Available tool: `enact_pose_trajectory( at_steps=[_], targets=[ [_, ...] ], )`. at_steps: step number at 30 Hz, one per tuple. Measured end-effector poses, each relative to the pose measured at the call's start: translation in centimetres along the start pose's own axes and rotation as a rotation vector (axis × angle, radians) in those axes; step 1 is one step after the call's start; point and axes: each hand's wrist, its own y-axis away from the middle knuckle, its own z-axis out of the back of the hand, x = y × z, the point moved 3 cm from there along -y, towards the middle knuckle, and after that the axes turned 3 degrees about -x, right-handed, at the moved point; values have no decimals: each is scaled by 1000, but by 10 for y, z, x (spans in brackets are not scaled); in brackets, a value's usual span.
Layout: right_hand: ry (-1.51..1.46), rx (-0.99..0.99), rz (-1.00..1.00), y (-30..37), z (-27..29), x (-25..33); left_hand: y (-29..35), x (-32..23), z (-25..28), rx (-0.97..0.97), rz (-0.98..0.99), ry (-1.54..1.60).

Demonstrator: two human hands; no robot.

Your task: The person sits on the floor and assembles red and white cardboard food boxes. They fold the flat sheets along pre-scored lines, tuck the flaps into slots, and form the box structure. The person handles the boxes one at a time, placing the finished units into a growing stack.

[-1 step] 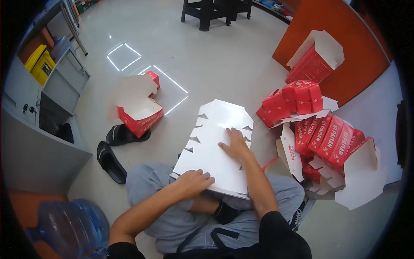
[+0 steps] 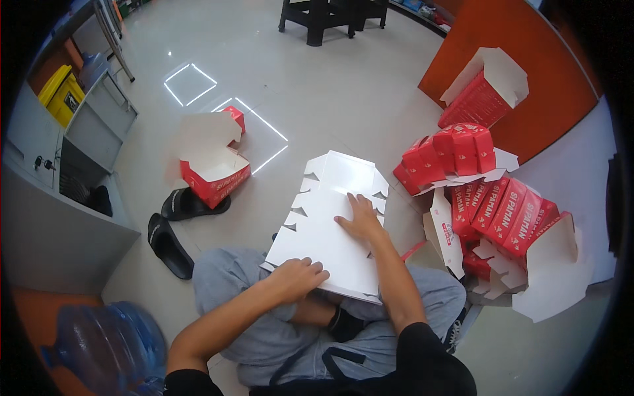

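A stack of flat white cardboard box blanks (image 2: 337,198) with notched side edges lies across my crossed legs. My right hand (image 2: 360,219) rests palm down on the top blank, its fingers stretched out and somewhat apart. Close to the near left edge, my left hand (image 2: 297,277) has its fingers curled together on the same blank. Its thumb is hidden, so how it pinches the edge does not show. The upper faces of the blanks are plain white.
Red folded boxes (image 2: 508,211) are piled at the right, beside an open red box (image 2: 475,99). An open box (image 2: 214,175) stands left, by black slippers (image 2: 170,247). A large blue water bottle (image 2: 109,346) lies lower left. Black stools (image 2: 316,23) stand far off.
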Motion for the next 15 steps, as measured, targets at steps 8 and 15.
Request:
enact_pose_trajectory(
  at_steps=[8, 15],
  targets=[
    [124, 303, -123, -47, 28, -15, -8, 5, -14, 141, -4, -11],
    [-80, 370, -9, -79, 61, -42, -8, 2, -10, -8, -8, -148]
  ],
)
